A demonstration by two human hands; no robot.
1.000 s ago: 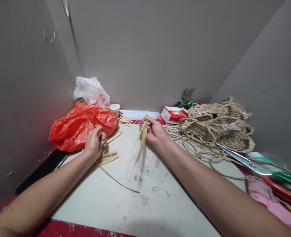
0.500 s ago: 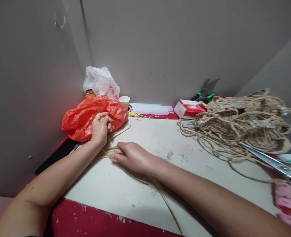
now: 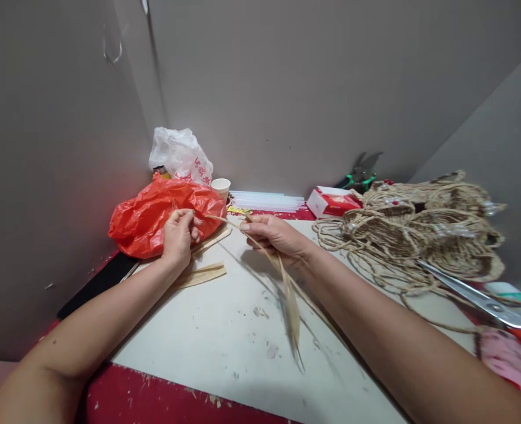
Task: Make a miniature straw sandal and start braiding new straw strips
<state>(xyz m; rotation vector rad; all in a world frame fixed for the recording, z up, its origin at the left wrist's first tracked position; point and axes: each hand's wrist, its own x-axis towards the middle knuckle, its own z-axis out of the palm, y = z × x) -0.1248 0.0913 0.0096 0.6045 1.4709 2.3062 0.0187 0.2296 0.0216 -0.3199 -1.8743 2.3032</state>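
My left hand (image 3: 179,235) is closed in a pinch in front of the orange plastic bag (image 3: 140,221); a thin brown tip pokes up from its fingers. A thin straw-coloured strand (image 3: 225,220) stretches from beside these fingers to my right hand (image 3: 274,235) and on below my right forearm. Between its thumb and fingers my right hand pinches a dry, pale leaf strip (image 3: 290,300), whose wider part hangs down above the white board. More flat dry strips (image 3: 205,275) lie on the board under my left wrist.
At the right, coiled twisted cord (image 3: 423,235) lies heaped with scissors (image 3: 472,288) on it. Along the back stand a red and white box (image 3: 333,203), green-handled pliers (image 3: 359,176), translucent sticks (image 3: 269,201), a paper cup (image 3: 221,188) and a white bag (image 3: 178,152).
My right hand has risen from the strips on the board and moved right and away from me, now with a leaf strip in it. My left hand has stayed nearly in place.
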